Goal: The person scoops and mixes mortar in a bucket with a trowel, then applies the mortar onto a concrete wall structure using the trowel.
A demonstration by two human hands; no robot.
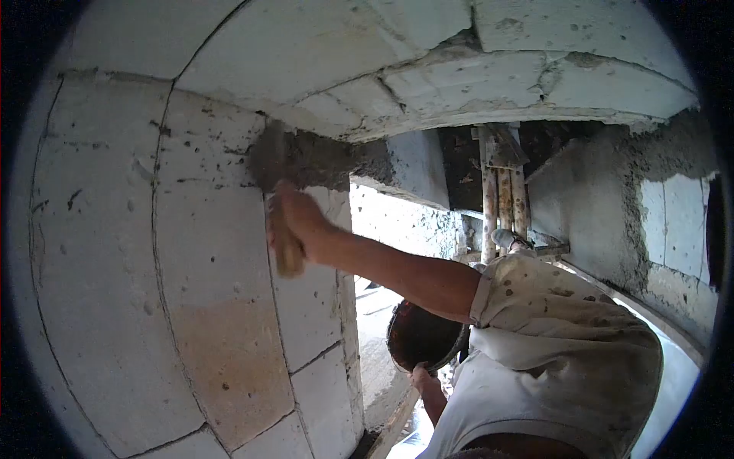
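Observation:
My right hand (300, 216) reaches across to the block wall, its fingers wrapped round the light wooden handle of a trowel (290, 257). The trowel's blade is blurred against a patch of wet grey mortar (317, 159) at the corner below the overhead blocks. Lower down, my left hand (423, 378) grips the rim of a round black bucket (420, 333), tilted so that its dark inside shows. What lies in the bucket is too dark to make out.
Pale block wall (214, 252) with dark joints fills the left side, and more blocks (459, 84) curve across the top. Wooden poles (489, 203) stand beyond the opening, near a shoe (504, 238). A partly plastered wall (581, 191) lies to the right.

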